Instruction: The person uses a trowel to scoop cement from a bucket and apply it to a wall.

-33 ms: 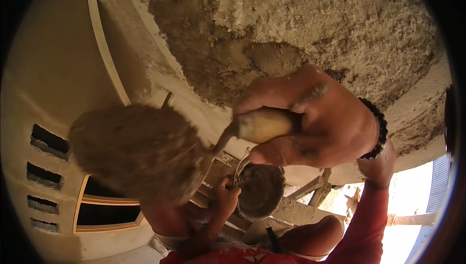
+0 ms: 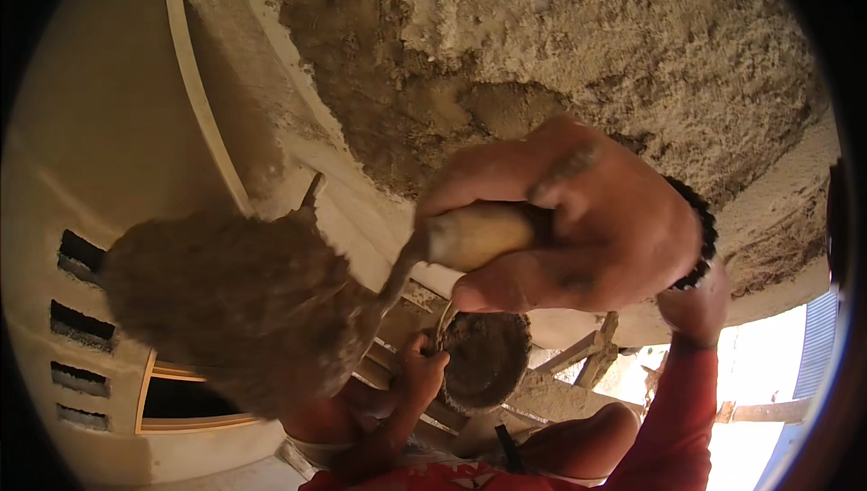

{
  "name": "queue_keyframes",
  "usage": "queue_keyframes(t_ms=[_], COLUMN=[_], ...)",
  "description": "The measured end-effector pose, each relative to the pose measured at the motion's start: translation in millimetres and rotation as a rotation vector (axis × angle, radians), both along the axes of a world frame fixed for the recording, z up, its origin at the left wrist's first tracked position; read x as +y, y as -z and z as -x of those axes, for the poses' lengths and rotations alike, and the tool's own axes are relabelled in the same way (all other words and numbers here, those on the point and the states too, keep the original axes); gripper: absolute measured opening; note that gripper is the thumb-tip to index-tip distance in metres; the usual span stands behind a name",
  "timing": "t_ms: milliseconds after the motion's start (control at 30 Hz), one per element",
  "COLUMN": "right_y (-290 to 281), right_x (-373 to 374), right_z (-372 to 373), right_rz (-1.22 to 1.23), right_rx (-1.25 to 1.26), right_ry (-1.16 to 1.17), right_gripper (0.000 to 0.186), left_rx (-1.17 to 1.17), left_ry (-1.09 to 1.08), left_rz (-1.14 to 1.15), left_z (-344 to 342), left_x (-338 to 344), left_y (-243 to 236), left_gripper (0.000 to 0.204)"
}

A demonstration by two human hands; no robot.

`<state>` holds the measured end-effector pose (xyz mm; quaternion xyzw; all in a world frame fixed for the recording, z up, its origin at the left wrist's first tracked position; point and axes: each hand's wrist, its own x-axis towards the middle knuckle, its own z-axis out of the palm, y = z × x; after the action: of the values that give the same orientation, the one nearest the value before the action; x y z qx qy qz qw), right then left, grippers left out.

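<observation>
Head: trowel (image 2: 477, 236) in right grip (image 2: 623, 220)

cam: L of 2, on head | wide round view | looks dn | R hand (image 2: 623, 229) v. close, big nr mid | L hand (image 2: 421, 372) farther, lower

Heaped mortar (image 2: 230, 306) barring lower left, bucket (image 2: 526, 355) below, open air above

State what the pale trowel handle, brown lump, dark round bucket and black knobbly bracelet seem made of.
Pale tan, rounded trowel handle: probably smooth wood, judging by its warm, even colour.
Rough brown lump: likely wet mortar, clumpy and dull.
Dark round bucket: perhaps rubber or plastic; its crusted surface hides the finish.
Black knobbly bracelet: apparently matte beads, material unclear.
</observation>
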<state>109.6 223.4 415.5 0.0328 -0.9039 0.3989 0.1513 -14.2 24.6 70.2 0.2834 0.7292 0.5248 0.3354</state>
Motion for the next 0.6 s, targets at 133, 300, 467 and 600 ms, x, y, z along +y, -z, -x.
queue_keyframes(t_ms=[133, 300, 467, 600], right_y=[46.3, 20.3, 51.1, 152.0], right_x=[43.0, 122.8, 102.1, 35.1], right_z=[50.2, -28.5, -95.4, -132.8], right_rz=[0.419, -0.104, -0.009, 0.015], right_rx=[-0.256, 0.209, 0.174, -0.397], right_ry=[0.155, 0.949, 0.855, 0.698], right_gripper=[0.041, 0.034, 0.034, 0.022], left_rx=[0.042, 0.158, 0.1, 0.065], left_ry=[-0.028, -0.033, 0.01, 0.01], left_rz=[-0.008, -0.062, 0.084, 0.0], left_z=[12.7, 11.2, 13.4, 1.3], left_x=[-10.8, -2.3, 4.5, 12.8], left_y=[31.8, 38.7, 32.5, 38.6], left_gripper=[0.019, 0.016, 0.015, 0.014])
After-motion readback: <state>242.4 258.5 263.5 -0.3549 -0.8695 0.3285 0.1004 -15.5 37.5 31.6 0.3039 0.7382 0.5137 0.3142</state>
